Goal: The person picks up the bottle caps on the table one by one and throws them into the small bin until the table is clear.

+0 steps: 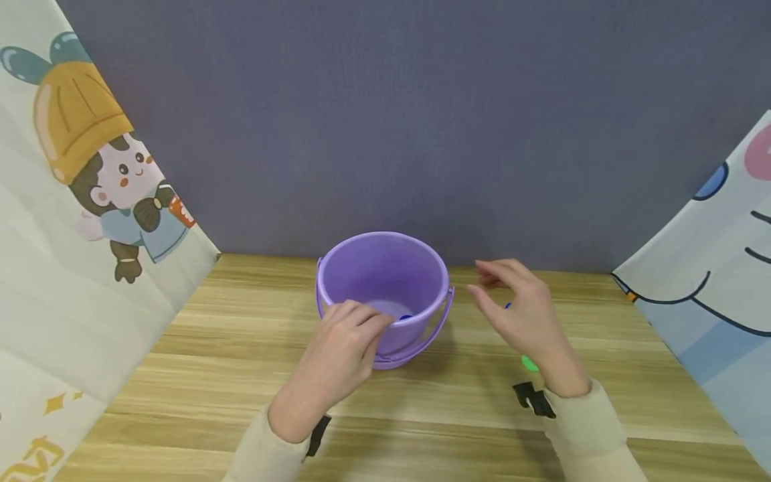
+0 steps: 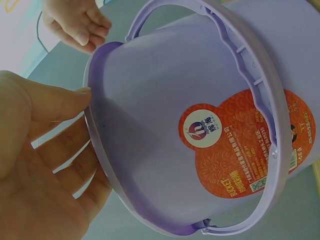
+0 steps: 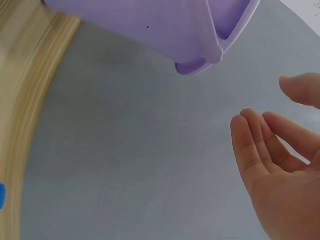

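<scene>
A purple bucket (image 1: pixel 385 268) stands on the wooden table, its handle (image 1: pixel 430 338) hanging down in front. My left hand (image 1: pixel 346 345) holds its near rim. In the left wrist view the thumb (image 2: pixel 75 100) lies at the rim and the other fingers pass behind it, their tips hidden. A small dark blue thing (image 1: pixel 406 317) lies inside the bucket, partly covered by the rim. Right of the bucket my right hand (image 1: pixel 521 311) is raised with nothing in it, fingers loosely bent and thumb apart, as the right wrist view also shows.
On the table by the right hand lie a bright green piece (image 1: pixel 530 363) and a blue piece (image 1: pixel 508 305), both mostly hidden by that hand. A grey panel (image 1: pixel 385 120) stands behind the table. Printed cloths (image 1: pixel 36 201) hang at both sides.
</scene>
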The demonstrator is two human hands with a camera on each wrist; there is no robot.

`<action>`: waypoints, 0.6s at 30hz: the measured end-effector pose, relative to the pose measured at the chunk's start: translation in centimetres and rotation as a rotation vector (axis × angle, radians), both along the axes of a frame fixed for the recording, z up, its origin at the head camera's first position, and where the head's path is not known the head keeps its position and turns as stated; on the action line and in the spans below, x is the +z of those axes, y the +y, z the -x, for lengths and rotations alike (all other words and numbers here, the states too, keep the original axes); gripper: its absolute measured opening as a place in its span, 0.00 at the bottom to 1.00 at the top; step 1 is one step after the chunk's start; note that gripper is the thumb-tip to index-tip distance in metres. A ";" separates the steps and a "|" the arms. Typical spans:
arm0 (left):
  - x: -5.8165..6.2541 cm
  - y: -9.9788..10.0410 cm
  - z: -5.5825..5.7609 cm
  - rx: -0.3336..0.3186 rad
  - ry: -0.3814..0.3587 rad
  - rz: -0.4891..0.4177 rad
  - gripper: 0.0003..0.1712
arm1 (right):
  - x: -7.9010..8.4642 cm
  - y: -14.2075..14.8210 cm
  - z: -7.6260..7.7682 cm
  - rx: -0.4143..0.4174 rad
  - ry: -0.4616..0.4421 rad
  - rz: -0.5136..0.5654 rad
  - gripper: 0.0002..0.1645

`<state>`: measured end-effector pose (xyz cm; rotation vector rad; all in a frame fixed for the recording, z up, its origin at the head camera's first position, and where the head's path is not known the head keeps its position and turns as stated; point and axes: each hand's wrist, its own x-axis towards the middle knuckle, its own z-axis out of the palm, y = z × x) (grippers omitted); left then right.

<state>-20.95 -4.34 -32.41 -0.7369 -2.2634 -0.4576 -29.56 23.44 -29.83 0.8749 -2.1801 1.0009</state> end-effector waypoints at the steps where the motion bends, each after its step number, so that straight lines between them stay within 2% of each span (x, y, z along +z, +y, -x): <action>1: 0.0 0.0 0.0 0.000 0.001 0.000 0.12 | 0.0 0.2 0.0 -0.004 -0.005 -0.002 0.23; 18: 0.4 0.3 -0.6 0.011 -0.014 0.015 0.14 | -0.9 2.7 0.1 -0.107 -0.175 -0.016 0.21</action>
